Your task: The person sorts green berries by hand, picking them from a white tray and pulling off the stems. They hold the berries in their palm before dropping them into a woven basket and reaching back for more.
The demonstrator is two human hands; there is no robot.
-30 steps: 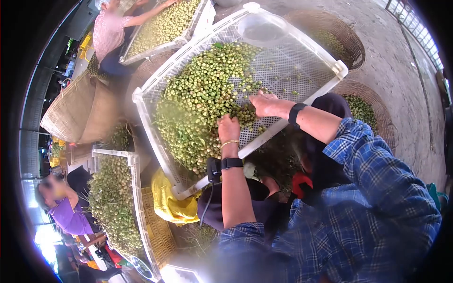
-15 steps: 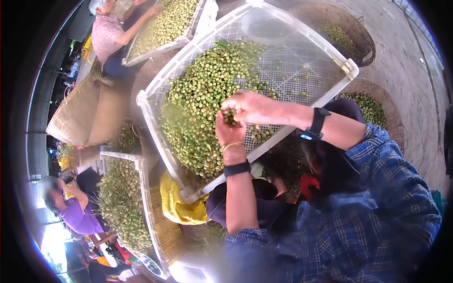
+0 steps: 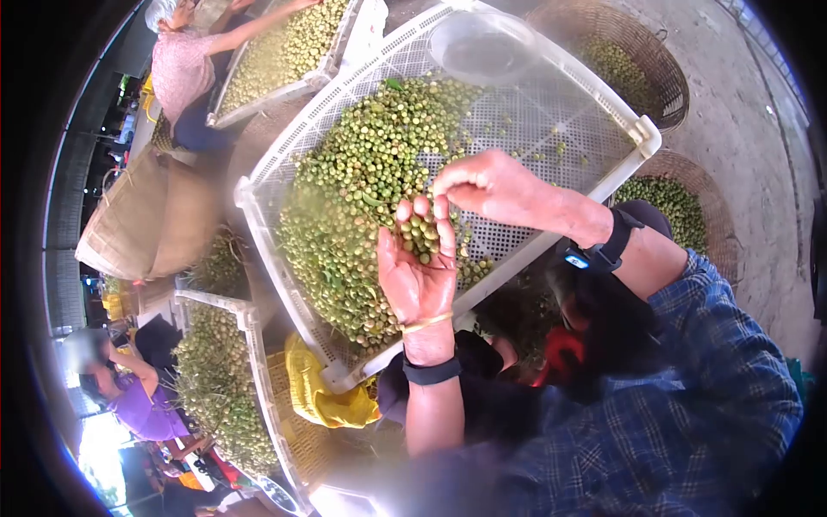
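My left hand (image 3: pixel 418 289) is palm up and cupped, with a small heap of round green fruits (image 3: pixel 420 239) lying in it. Just above its fingertips, my right hand (image 3: pixel 495 189) has its fingers curled in toward the thumb. Whatever that pinch contains is hidden. Both hands are over a white perforated plastic tray (image 3: pixel 620 172), whose left half carries a thick pile of small green fruits (image 3: pixel 370 172), some brownish. A few loose fruits are scattered over the tray's right part.
Woven baskets of green fruits (image 3: pixel 672 95) stand at the right. A second fruit-filled tray (image 3: pixel 254 353) is at lower left, near a yellow bag (image 3: pixel 319 388). One person (image 3: pixel 185 69) works at another tray at top left; another person (image 3: pixel 146 405) sits at lower left.
My left hand has opened its palm, showing the fruits in it. My right hand has moved slightly right and away from the left. The view has shifted a little.
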